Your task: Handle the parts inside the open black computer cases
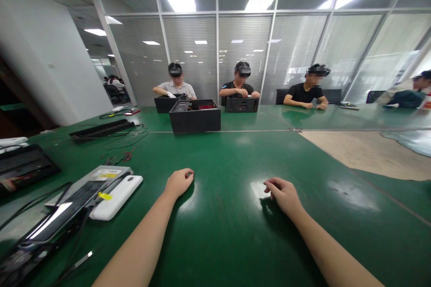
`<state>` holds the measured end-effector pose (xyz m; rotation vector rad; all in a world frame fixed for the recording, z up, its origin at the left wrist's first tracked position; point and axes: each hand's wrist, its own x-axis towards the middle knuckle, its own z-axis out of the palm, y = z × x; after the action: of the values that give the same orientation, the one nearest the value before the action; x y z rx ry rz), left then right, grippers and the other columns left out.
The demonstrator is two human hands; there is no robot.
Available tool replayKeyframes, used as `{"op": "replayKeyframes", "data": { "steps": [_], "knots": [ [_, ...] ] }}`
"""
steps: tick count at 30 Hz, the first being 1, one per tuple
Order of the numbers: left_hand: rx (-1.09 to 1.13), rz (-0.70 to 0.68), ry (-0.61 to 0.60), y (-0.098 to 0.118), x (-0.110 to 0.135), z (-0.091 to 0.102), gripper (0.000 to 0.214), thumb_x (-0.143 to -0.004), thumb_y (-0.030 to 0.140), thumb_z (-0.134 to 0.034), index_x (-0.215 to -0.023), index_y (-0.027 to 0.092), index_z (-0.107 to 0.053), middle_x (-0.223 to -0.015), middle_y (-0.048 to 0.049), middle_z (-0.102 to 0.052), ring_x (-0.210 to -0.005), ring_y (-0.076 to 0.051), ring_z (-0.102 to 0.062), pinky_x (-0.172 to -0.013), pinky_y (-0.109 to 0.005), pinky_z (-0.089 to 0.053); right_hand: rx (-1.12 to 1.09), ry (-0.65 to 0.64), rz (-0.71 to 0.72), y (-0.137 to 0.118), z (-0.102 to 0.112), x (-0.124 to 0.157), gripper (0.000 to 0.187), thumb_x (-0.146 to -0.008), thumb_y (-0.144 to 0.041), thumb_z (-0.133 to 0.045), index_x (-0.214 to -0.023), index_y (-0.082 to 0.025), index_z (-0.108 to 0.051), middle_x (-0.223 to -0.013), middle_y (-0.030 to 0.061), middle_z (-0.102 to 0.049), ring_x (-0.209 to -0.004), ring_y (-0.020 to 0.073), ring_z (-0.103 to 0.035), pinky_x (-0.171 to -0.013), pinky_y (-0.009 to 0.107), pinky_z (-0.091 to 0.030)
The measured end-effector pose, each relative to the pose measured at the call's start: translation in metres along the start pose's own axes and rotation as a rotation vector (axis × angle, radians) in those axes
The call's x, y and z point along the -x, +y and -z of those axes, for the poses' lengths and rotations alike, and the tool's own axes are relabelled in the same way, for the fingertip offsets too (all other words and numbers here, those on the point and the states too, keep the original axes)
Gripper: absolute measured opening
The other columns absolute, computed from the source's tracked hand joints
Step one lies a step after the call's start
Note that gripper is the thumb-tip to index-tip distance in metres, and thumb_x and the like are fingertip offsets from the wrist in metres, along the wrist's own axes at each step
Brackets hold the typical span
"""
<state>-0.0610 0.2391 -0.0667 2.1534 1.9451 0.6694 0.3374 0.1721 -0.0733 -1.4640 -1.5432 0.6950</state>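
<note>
My left hand (180,182) rests on the green table (229,233) with its fingers curled in and nothing seen in them. To its right, my right hand (282,193) hovers just over the tabletop or touches it lightly; its fingers are half bent, slightly apart, and hold nothing. Nearest to my left hand lies a white rounded device (116,199) with a yellow tag, beside a flat silver unit (116,171) and a long dark panel (63,224) with black cables.
Ahead stands a black computer case (195,119) with its top open. Across the table, one person works at another case (241,104); others sit alongside. Loose wires (126,156) and a long black part (101,130) lie at left. A beige sheet (357,152) covers the right.
</note>
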Motion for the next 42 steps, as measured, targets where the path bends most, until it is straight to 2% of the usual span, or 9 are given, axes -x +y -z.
{"op": "replayKeyframes", "data": {
  "steps": [8, 13, 18, 29, 35, 42],
  "knots": [
    [0.026, 0.022, 0.018, 0.003, 0.002, 0.002, 0.028, -0.082, 0.037, -0.05, -0.097, 0.025, -0.069, -0.082, -0.0019, -0.068, -0.075, -0.018, -0.059, -0.063, -0.025, -0.038, 0.015, 0.004, -0.023, 0.004, -0.003, -0.004, 0.027, -0.082, -0.043, -0.053, -0.076, -0.019, -0.065, -0.066, 0.0034, -0.068, -0.048, 0.0147, -0.056, -0.053, 0.028, -0.043],
    [0.179, -0.002, -0.061, -0.004, -0.001, 0.003, 0.033, -0.083, 0.04, -0.048, -0.103, 0.023, -0.068, -0.076, -0.0013, -0.067, -0.068, -0.016, -0.059, -0.062, -0.024, -0.039, 0.038, -0.004, 0.008, -0.002, -0.007, -0.005, 0.027, -0.083, -0.042, -0.051, -0.078, -0.019, -0.064, -0.066, 0.0033, -0.068, -0.05, 0.0152, -0.058, -0.054, 0.028, -0.044],
    [0.3, -0.017, -0.053, -0.013, -0.006, -0.001, 0.035, -0.084, 0.041, -0.046, -0.103, 0.02, -0.067, -0.07, -0.0009, -0.064, -0.066, -0.015, -0.058, -0.062, -0.024, -0.04, 0.084, -0.011, 0.055, -0.011, -0.01, -0.003, 0.027, -0.084, -0.041, -0.05, -0.077, -0.019, -0.064, -0.065, 0.0016, -0.067, -0.051, 0.0145, -0.058, -0.056, 0.027, -0.043],
    [0.266, -0.035, -0.06, -0.013, -0.001, -0.004, 0.034, -0.084, 0.042, -0.047, -0.104, 0.02, -0.066, -0.065, 0.0005, -0.061, -0.062, -0.015, -0.056, -0.058, -0.024, -0.038, 0.194, -0.052, 0.179, -0.024, -0.023, -0.001, 0.023, -0.083, -0.034, -0.05, -0.078, -0.02, -0.067, -0.067, 0.0013, -0.067, -0.06, 0.0155, -0.059, -0.06, 0.026, -0.042],
    [0.212, -0.04, -0.094, -0.005, 0.004, -0.002, 0.032, -0.083, 0.042, -0.049, -0.101, 0.021, -0.067, -0.069, -0.0002, -0.064, -0.064, -0.015, -0.058, -0.061, -0.024, -0.039, 0.233, -0.092, 0.241, -0.031, -0.027, 0.004, 0.022, -0.083, -0.033, -0.051, -0.079, -0.02, -0.068, -0.069, 0.0017, -0.067, -0.062, 0.0158, -0.058, -0.062, 0.027, -0.042],
    [0.203, -0.033, -0.064, -0.003, 0.01, -0.002, 0.031, -0.082, 0.04, -0.049, -0.099, 0.02, -0.067, -0.074, -0.0015, -0.065, -0.067, -0.015, -0.058, -0.061, -0.024, -0.039, 0.258, -0.095, 0.275, -0.033, -0.03, 0.005, 0.022, -0.082, -0.032, -0.05, -0.078, -0.019, -0.068, -0.068, 0.002, -0.067, -0.063, 0.0157, -0.057, -0.062, 0.027, -0.042]
  ]
}}
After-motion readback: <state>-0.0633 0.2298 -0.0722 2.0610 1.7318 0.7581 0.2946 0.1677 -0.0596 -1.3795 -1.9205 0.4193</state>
